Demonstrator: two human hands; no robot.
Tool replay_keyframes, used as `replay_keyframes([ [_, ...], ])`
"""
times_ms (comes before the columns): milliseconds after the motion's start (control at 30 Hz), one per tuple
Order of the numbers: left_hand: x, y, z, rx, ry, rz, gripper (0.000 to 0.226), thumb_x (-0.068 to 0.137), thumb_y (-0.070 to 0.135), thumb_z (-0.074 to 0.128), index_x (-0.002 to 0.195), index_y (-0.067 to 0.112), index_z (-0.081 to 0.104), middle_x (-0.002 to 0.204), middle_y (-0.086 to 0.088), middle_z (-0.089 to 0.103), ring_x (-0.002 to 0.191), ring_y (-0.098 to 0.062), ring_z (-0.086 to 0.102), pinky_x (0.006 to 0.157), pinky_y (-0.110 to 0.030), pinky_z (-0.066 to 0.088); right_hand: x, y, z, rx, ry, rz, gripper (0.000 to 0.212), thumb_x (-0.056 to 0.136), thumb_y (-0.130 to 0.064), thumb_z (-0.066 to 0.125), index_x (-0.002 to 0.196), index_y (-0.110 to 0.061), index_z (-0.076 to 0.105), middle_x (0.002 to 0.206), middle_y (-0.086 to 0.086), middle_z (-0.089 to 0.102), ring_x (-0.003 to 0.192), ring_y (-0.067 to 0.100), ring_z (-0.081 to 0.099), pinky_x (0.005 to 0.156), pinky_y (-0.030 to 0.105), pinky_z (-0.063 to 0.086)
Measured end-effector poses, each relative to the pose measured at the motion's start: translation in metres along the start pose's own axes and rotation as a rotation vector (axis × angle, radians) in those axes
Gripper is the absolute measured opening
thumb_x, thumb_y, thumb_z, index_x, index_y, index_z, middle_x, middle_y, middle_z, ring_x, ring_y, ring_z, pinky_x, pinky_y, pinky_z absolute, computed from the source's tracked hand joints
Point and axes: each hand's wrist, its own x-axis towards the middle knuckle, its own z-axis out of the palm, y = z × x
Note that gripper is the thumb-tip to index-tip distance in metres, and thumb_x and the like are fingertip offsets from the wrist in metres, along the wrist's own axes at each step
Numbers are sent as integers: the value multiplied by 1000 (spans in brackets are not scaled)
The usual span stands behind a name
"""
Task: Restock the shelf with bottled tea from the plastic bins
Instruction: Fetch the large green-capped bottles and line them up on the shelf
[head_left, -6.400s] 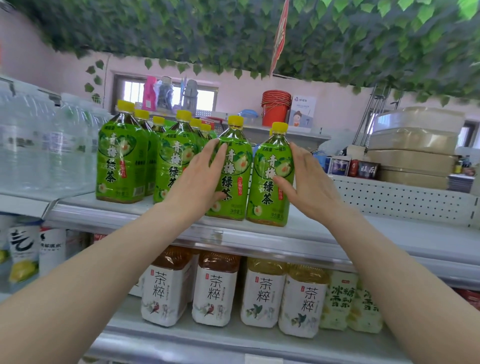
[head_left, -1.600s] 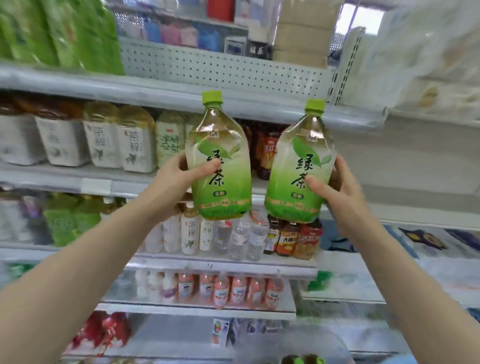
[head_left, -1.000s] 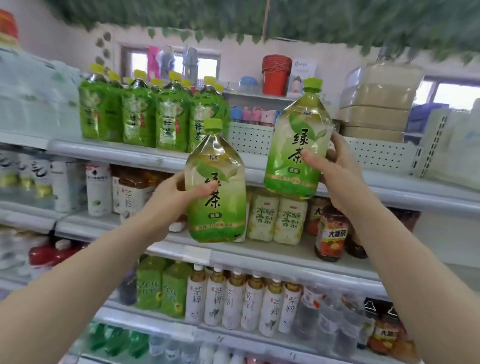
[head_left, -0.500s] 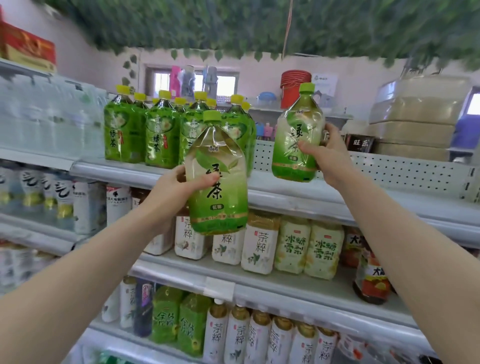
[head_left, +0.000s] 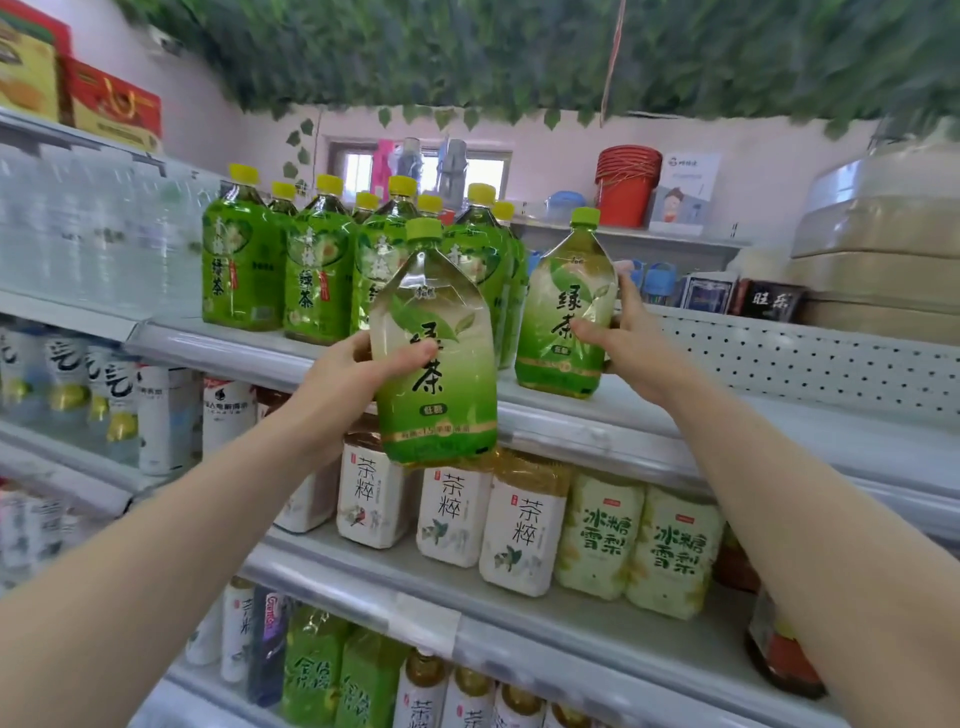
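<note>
Two large green-tea bottles with green caps are in my hands. My right hand grips one bottle, whose base rests on the top shelf just right of a group of yellow-capped green tea bottles. The other green-capped bottle is gripped by my left hand and held in the air in front of the shelf edge, lower than the first. The plastic bins are out of view.
The shelf below holds white-labelled tea bottles and pale green pear-drink bottles. Water bottles fill the left section. A perforated back panel borders the bare right part of the top shelf. Stacked tubs stand far right.
My right hand has lowered its bottle onto the top shelf beside the yellow-capped bottles. The left hand still holds its bottle in front of the shelf. The camera has shifted closer.
</note>
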Motion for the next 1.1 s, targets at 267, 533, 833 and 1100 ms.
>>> replay_keyframes([
  [267, 0, 3, -3, -23, -75, 5, 52, 66, 47, 75, 111, 22, 65, 97, 0, 75, 93, -26, 71, 80, -45, 55, -10, -15, -3, -220, -40, 71, 90, 94, -14, 66, 155, -40, 7, 139, 3, 57, 117, 20, 58, 104, 48, 44],
  [533, -10, 9, 4, -10, -229, 26, 45, 74, 39, 75, 112, 20, 64, 100, 0, 75, 92, -21, 72, 76, -37, 57, -79, -70, 53, -321, -10, -258, 58, 92, -50, 60, 143, -26, 45, 132, -7, 58, 117, 7, 58, 98, 32, 50],
  [833, -15, 14, 31, 10, -367, 44, 44, 77, 36, 74, 117, 22, 63, 99, 6, 74, 80, -6, 72, 57, -22, 53, -119, -72, 45, -217, -217, -34, 50, 79, -33, 79, 113, -51, 46, 108, -35, 65, 100, -1, 68, 81, 23, 56],
  [1100, 14, 33, 31, 225, -371, 240, 83, 71, 63, 64, 142, 24, 47, 132, 9, 58, 116, -8, 58, 104, -34, 44, -99, -97, 21, -251, -13, -138, 71, 75, -25, 82, 138, -24, 49, 122, -2, 66, 109, 19, 67, 93, 43, 57],
])
